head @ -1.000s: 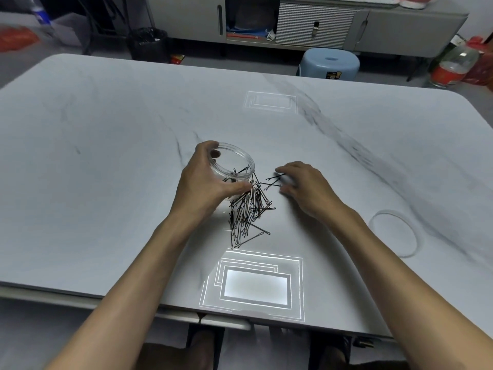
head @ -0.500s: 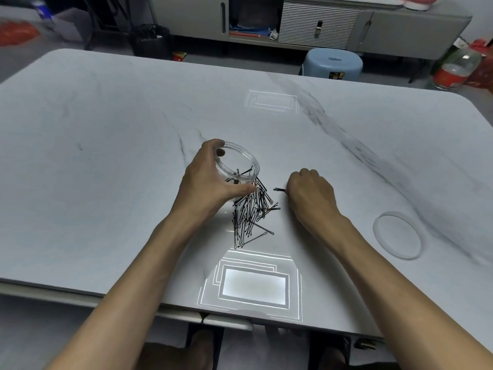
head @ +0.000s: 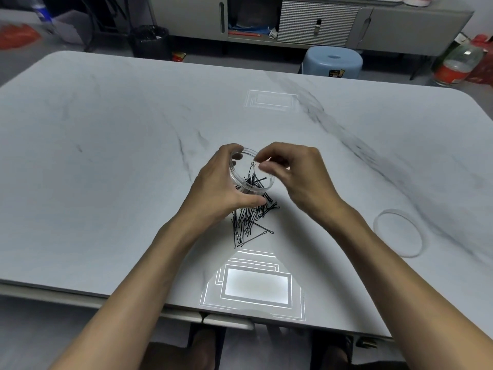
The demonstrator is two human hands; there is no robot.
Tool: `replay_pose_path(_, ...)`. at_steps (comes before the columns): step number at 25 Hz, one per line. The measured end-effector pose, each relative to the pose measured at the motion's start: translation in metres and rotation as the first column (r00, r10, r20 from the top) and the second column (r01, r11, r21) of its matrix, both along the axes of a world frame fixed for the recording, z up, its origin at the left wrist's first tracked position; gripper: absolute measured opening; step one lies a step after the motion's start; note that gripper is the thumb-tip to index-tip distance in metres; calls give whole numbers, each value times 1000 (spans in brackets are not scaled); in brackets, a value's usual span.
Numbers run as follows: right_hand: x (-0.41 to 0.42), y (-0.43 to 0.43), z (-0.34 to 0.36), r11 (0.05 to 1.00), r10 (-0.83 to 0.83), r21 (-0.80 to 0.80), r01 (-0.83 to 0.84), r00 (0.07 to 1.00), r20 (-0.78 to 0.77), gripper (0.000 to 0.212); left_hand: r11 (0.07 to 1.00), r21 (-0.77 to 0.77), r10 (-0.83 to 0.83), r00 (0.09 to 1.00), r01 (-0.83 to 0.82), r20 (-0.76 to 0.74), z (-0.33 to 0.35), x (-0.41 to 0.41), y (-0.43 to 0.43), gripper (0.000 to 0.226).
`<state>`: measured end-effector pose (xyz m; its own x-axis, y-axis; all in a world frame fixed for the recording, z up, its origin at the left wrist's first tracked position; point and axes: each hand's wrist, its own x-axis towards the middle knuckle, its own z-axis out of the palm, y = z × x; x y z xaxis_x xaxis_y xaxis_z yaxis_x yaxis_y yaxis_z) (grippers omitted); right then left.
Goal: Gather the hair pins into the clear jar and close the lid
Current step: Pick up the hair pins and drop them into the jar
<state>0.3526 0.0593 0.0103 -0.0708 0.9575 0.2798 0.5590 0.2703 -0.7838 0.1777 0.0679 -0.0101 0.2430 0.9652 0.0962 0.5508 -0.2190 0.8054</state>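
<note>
The clear jar (head: pixel 266 186) stands open on the white marble table (head: pixel 120 161), a little tilted, with my left hand (head: pixel 221 188) wrapped around its left side. A few black hair pins lie inside it. My right hand (head: pixel 296 177) hovers over the jar's mouth, thumb and fingers pinched together above the pins; whether a pin is between them is unclear. A heap of black hair pins (head: pixel 252 218) lies on the table just in front of the jar. The clear round lid (head: pixel 397 231) lies flat on the table to the right.
Bright rectangular light reflections show on the table near the front edge (head: pixel 256 287) and farther back (head: pixel 272 100). Beyond the table stand a blue stool (head: pixel 333 62), a black bin (head: pixel 150 40) and a grey cabinet (head: pixel 320 20).
My right hand has risen from the table beside the pile and come over the jar's mouth. My left hand has kept its hold on the jar.
</note>
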Motion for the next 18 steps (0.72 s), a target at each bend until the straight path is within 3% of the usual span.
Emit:
replay_pose_path(2,9,6,-7,989,-146,-29,145,987,-65,10,999,12,47,999,-47,13,0,-3,1,99)
replay_pose_path(5,18,14,-24,945,-276,-167,283,959,65,7,990,31,133,990,-134,42,0,-9,4,99)
replay_pose_path(8,4,19,-43,925,-232,-256,279,952,199,15,976,57,206,976,-210,66,-1,-17,7,98)
replay_pose_path(12,-16,23,-53,926,-197,-234,298,905,376,15,971,57,230,971,-234,70,-3,-22,7,96)
replay_pose_path(15,-18,23,-50,913,-164,-227,340,813,559,10,974,56,218,974,-221,66,-4,-23,8,96)
replay_pose_path(18,-13,19,-47,916,-89,-227,330,720,689,22,976,49,210,976,-213,63,-3,-23,8,97)
